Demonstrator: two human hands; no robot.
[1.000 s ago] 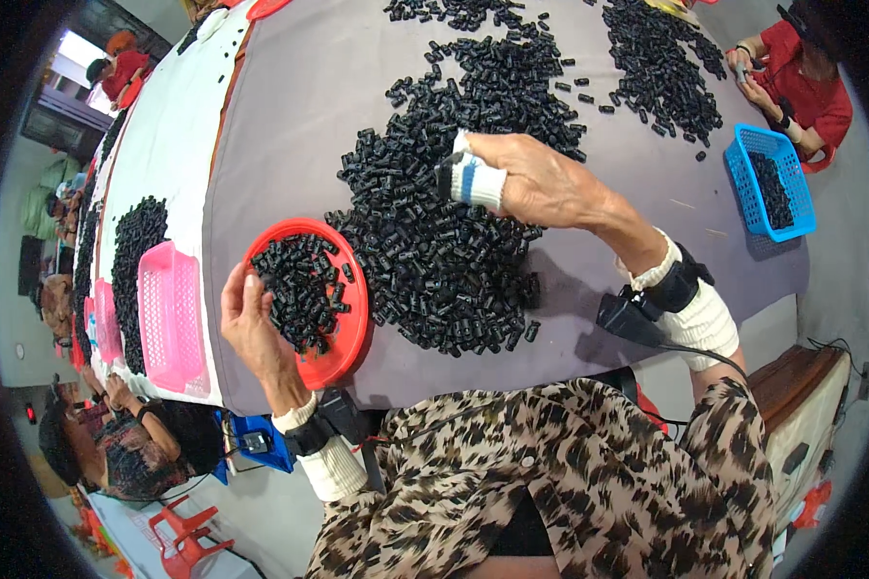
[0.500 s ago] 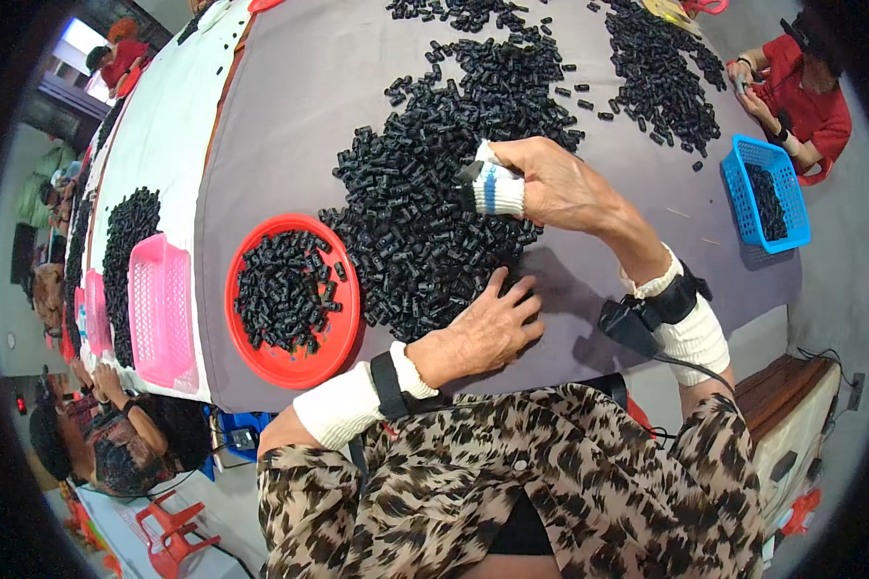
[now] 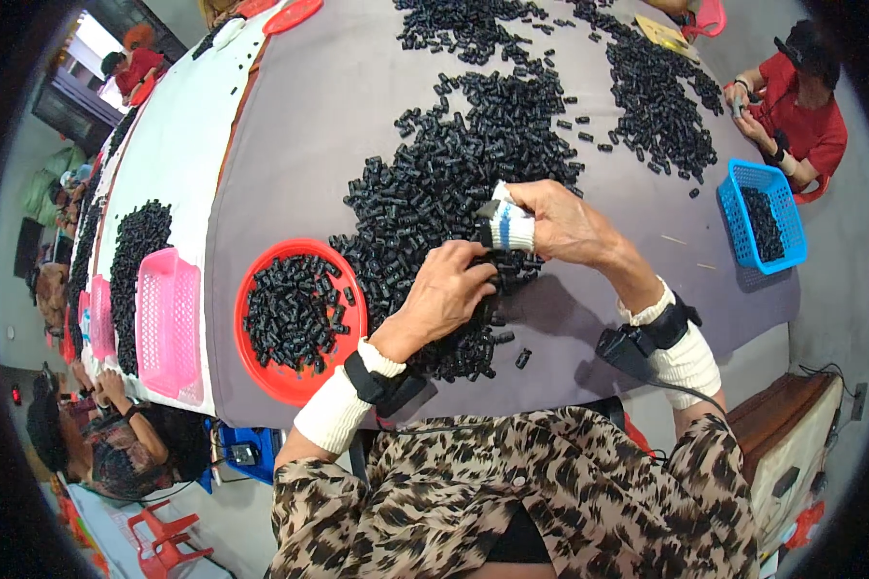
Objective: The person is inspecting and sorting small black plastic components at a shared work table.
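My right hand [image 3: 570, 222] is closed around a small white cloth-wrapped tool with blue stripes [image 3: 512, 228]; its dark end points left. Close to that end, my left hand [image 3: 444, 294] has its fingers bent together; whatever they pinch is too small and covered to make out. Both hands are over a large pile of short black cylindrical pieces [image 3: 406, 198]. Left of them, a round red tray [image 3: 290, 386] holds many of the same pieces. One loose black piece [image 3: 522, 359] lies near the table's front edge.
Beyond my right arm stands a blue basket [image 3: 792, 217] with black pieces inside. Two thin sticks lie on the grey cloth [image 3: 637, 280] near it. A pink basket [image 3: 169, 357] is at the left. Co-workers sit at right and left; further black piles [image 3: 657, 111] lie farther back.
My left hand has risen from the pile's near edge to the tool, and its spread fingers have drawn together. My right hand has come slightly nearer, still holding the tool.
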